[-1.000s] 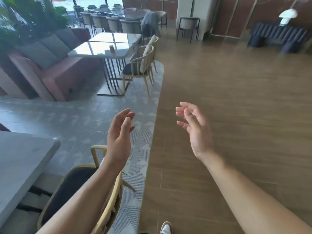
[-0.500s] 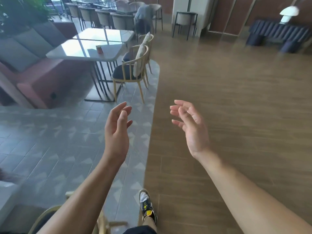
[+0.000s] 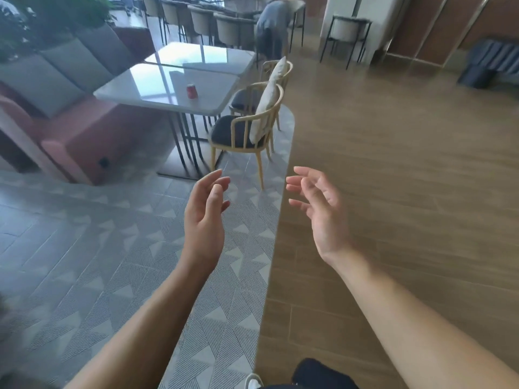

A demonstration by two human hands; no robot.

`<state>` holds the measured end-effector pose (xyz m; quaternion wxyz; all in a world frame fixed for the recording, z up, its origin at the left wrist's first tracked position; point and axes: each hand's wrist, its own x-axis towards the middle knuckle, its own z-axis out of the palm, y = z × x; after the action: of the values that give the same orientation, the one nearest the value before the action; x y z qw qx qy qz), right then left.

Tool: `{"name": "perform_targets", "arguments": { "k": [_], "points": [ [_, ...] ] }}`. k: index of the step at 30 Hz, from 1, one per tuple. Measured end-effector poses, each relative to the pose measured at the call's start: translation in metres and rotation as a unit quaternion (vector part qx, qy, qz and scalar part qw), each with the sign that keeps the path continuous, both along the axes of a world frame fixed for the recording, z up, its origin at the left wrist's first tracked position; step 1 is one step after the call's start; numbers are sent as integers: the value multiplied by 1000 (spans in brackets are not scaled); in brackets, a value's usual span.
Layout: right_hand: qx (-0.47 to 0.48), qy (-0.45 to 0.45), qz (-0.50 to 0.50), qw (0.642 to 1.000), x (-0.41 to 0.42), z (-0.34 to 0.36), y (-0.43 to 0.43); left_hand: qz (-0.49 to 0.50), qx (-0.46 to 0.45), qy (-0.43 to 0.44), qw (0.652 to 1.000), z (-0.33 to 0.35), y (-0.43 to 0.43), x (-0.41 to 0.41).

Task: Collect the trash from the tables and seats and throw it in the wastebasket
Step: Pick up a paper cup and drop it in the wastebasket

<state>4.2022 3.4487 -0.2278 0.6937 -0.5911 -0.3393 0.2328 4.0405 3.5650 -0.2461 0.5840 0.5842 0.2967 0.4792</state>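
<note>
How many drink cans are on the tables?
1: a red can upright on the nearest white table. Others may be hidden farther back in the room.

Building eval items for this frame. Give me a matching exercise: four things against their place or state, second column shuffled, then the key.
Things
1. red can
2. white cushion
3. left hand
4. pink bench

Place or state
a. leans on the back of a wooden chair
b. open, holding nothing
c. stands on the white table
d. across the table from the chairs

Pairs: 1-c, 2-a, 3-b, 4-d
</note>
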Motion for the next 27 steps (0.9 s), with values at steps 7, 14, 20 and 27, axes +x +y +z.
{"name": "perform_targets", "arguments": {
  "k": [7, 14, 20, 27],
  "points": [
    [-12, 13, 59, 998, 57, -26, 130, 49, 10, 25, 998, -4, 115, 43],
    [-5, 23, 107, 994, 145, -38, 288, 101, 12, 49, 994, -8, 249, 121],
    [-5, 24, 141, 990, 204, -20, 418, 141, 12, 53, 988, -1, 357, 177],
    [-17, 10, 167, 986, 253, -23, 537, 161, 7, 53, 986, -5, 472, 218]
  ]
}}
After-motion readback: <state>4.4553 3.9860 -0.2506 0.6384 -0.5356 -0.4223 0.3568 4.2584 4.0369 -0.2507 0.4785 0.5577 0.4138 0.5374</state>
